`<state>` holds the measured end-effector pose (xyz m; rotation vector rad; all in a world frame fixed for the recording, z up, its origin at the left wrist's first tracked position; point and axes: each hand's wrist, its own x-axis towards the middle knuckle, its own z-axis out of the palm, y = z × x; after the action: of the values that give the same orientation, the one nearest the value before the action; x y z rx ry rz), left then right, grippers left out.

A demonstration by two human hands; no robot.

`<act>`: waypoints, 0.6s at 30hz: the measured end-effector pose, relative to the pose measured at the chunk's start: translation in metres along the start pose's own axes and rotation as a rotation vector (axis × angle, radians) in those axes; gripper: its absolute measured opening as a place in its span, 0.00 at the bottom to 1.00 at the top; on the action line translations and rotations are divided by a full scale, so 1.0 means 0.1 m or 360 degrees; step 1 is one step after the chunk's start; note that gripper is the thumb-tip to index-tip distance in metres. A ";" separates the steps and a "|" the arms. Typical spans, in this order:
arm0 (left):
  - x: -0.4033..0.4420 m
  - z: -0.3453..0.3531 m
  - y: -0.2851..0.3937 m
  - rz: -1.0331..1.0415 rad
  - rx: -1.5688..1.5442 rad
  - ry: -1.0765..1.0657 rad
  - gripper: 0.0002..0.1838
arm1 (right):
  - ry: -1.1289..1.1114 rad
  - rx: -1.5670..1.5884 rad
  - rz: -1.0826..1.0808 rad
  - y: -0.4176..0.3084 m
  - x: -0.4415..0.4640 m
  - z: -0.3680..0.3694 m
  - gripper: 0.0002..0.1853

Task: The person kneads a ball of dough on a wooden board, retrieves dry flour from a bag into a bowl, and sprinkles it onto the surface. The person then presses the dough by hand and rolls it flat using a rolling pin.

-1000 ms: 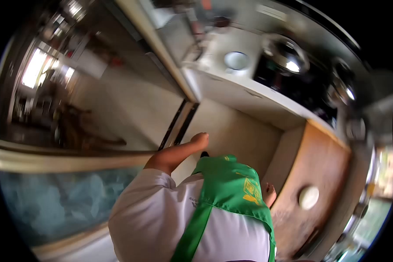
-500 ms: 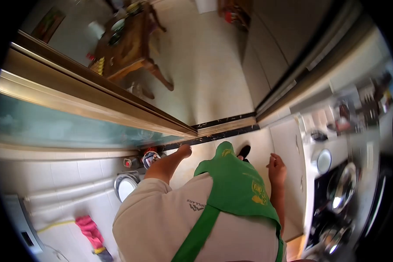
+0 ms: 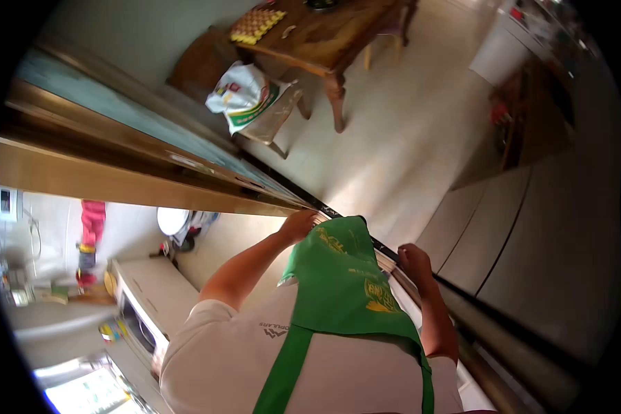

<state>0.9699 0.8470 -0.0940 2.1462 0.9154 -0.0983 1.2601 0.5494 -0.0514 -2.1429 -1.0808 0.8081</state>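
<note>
My left hand (image 3: 299, 225) hangs low in front of me, fingers curled in, close to the end of the gold door frame (image 3: 207, 196) and the edge of my green apron (image 3: 348, 290). Nothing shows in it. On the other side of the apron, my right hand (image 3: 415, 261) is loosely closed, and I see no object in it. It is near the dark door track and the grey cabinet panels (image 3: 483, 234). Whether either hand touches the door frame I cannot make out.
Beyond the doorway stands a wooden table (image 3: 324, 34) with a yellow-brown woven mat (image 3: 257, 25). A white plastic bag (image 3: 245, 96) rests on a chair (image 3: 272, 124). A black threshold strip (image 3: 386, 252) crosses the floor. Behind the frame hang pink gloves (image 3: 93, 221).
My body has turned and moved forward to the doorway. The table is nearer, and the bag on the chair has come into view. The stove has left the view.
</note>
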 end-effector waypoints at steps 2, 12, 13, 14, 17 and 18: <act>0.32 -0.10 0.54 0.0136 0.0062 0.0041 0.18 | -0.0159 -0.0097 -0.0050 -0.06 0.68 -0.22 0.10; 2.53 -0.29 0.67 -0.0143 -0.0234 0.0190 0.19 | -0.0353 0.0199 -0.0359 -1.44 3.20 -0.53 0.13; 2.66 -0.37 0.69 -0.0096 -0.0222 0.0314 0.19 | -0.0437 0.0193 -0.0382 -1.52 3.32 -0.65 0.13; 2.74 -0.46 0.70 -0.0122 -0.0269 0.0367 0.19 | -0.0442 0.0169 -0.0444 -1.49 3.45 -0.72 0.13; 3.02 -0.90 0.62 -0.0202 -0.0431 0.0489 0.17 | -0.0417 -0.0014 -0.0456 -1.37 3.97 -0.95 0.13; 3.06 -1.03 0.58 -0.0274 -0.0550 0.0551 0.17 | -0.0438 -0.0047 -0.0405 -1.22 4.14 -0.99 0.14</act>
<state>1.2100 1.0705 -0.0925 1.7879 1.2176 0.3338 1.4751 0.9334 -0.0021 -1.9026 -1.4785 0.9872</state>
